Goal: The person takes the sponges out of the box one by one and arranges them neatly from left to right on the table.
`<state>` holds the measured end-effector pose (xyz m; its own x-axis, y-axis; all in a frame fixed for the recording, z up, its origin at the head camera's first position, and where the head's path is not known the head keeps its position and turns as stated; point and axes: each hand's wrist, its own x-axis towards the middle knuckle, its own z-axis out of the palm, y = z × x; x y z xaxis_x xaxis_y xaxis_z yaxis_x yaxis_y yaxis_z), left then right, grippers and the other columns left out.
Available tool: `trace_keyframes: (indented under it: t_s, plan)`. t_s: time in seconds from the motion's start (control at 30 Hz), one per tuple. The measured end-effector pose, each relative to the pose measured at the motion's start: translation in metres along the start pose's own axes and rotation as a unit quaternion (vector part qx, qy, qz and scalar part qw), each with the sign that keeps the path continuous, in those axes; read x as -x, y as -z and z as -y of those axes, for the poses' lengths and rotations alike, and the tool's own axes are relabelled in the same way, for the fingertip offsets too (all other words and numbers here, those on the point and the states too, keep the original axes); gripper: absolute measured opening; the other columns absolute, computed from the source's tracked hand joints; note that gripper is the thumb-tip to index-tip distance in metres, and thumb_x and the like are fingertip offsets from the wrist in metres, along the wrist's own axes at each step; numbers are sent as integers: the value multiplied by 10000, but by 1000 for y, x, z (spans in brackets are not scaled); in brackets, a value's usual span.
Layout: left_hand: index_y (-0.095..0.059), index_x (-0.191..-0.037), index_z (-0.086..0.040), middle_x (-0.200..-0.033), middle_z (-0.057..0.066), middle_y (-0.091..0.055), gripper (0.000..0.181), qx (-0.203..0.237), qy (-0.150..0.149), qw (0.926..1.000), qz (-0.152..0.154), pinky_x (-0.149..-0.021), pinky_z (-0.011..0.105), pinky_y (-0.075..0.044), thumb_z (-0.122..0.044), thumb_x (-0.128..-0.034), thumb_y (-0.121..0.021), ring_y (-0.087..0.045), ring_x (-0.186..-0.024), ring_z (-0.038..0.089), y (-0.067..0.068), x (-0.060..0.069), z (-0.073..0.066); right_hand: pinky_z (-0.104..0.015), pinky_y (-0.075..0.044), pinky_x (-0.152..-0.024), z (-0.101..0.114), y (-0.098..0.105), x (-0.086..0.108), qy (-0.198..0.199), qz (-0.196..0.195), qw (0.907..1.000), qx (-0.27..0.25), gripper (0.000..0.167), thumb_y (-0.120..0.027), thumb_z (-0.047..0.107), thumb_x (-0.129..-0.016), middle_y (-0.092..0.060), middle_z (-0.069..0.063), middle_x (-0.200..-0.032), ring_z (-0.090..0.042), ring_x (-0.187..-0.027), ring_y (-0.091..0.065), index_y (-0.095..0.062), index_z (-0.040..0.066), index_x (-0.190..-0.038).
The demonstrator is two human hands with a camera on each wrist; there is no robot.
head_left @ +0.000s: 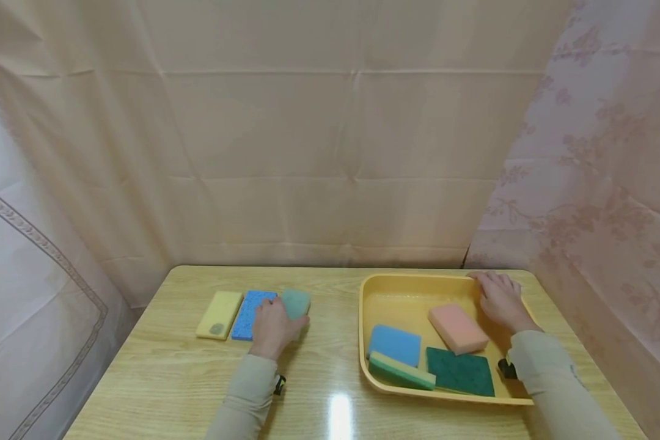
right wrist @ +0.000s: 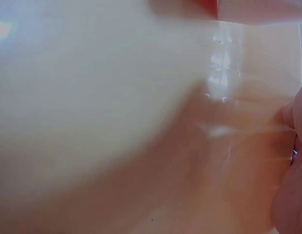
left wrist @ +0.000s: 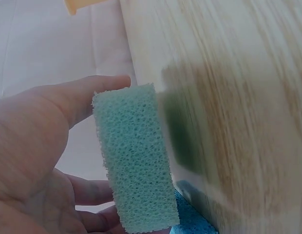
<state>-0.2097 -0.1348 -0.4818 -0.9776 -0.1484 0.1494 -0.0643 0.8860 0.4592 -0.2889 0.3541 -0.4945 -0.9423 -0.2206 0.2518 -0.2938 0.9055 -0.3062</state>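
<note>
My left hand [head_left: 274, 327] holds a pale green sponge [head_left: 295, 304] over the table, just right of a blue sponge [head_left: 245, 318]. In the left wrist view the thumb and fingers of the left hand [left wrist: 48, 141] pinch the porous green block [left wrist: 136, 156], with the blue sponge [left wrist: 194, 217] below it. The right hand [head_left: 503, 299] grips the back right rim of a yellow tray [head_left: 407, 278]; in the right wrist view part of that hand [right wrist: 292, 180] shows at the tray's [right wrist: 219, 185] edge.
A yellow sponge [head_left: 220, 315] lies left of the blue one. The tray holds a pink sponge [head_left: 458, 329], a smooth blue sponge [head_left: 394, 345], a green-and-yellow sponge [head_left: 401, 371] and a dark green pad [head_left: 460, 371]. Curtains hang behind the table.
</note>
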Motion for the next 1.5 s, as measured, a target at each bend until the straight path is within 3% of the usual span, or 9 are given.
trace_keyframes:
  t_s: [0.47,0.77,1.5]
  plan:
    - [-555,-1283,172,-1120,341,-559,881,-169,76,9997,164,-728,535,-543,-516,-799,-819,-576,-1002,466,-4,3,-1,-682,-240,-934,0,-1,0,-7,-11,10000,28,361,-461,-50,-977,-552,-275,-1213,-537,-1119,-425,-556,-4,-1323]
    - [-594,-1194,149,-1050,294,-559,852,-362,127,9990,209,-630,474,-530,-564,-784,-817,-571,-893,404,-5,4,-3,-689,-239,-928,-1,0,0,0,-17,10000,34,364,-467,-59,-971,-547,-282,-1218,-545,-1116,-424,-558,-6,-1320]
    - [-565,-1278,139,-1122,304,-555,873,-452,252,9979,378,-680,515,-532,-578,-826,-774,-547,-1004,428,-3,3,-3,-678,-236,-937,1,0,-1,-69,56,10000,36,346,-467,-45,-988,-549,-280,-1221,-536,-1123,-427,-561,-9,-1319]
